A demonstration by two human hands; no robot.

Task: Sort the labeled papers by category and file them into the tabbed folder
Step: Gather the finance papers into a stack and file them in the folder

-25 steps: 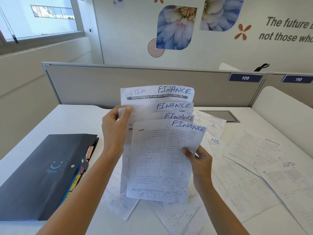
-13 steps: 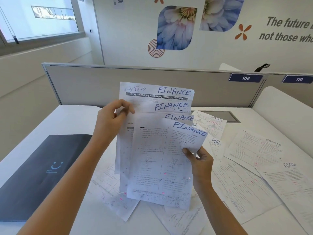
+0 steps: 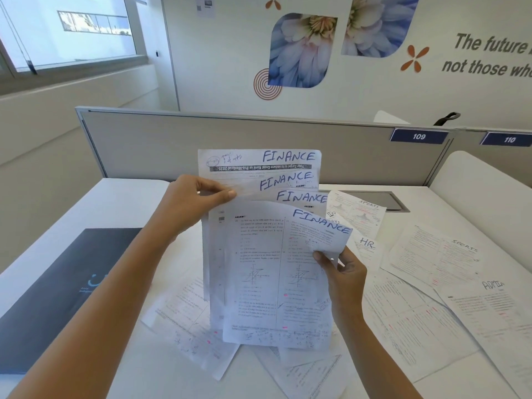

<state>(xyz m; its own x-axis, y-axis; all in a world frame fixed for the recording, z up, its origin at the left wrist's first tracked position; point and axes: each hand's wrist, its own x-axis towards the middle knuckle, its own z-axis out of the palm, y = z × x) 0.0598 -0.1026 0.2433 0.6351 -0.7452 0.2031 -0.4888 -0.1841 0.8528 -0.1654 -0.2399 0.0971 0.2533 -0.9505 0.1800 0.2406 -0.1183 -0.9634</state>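
Observation:
Several printed sheets marked FINANCE [image 3: 259, 254] stand fanned upright above the desk, held by both hands. My left hand [image 3: 190, 203] pinches the left edge of the rear sheets between thumb and fingers. My right hand [image 3: 342, 272] pinches the right edge of the front sheet, whose top corner curls forward. The dark grey tabbed folder [image 3: 57, 289] lies shut on the desk to the left; my left forearm crosses over part of it. Its tabs are hidden.
Loose sheets cover the desk on the right: two marked SPORTS [image 3: 440, 257] [image 3: 359, 211], one HR [image 3: 367, 246], one ADMIN [image 3: 495, 306]. More papers [image 3: 190, 321] lie under the held stack. A grey partition [image 3: 230, 145] closes the desk's far side.
My left hand has shifted its grip from the sheets' upper left to a pinch lower on their edge, and the front sheet has tilted and curled. The view has moved left, hiding the folder's tabs.

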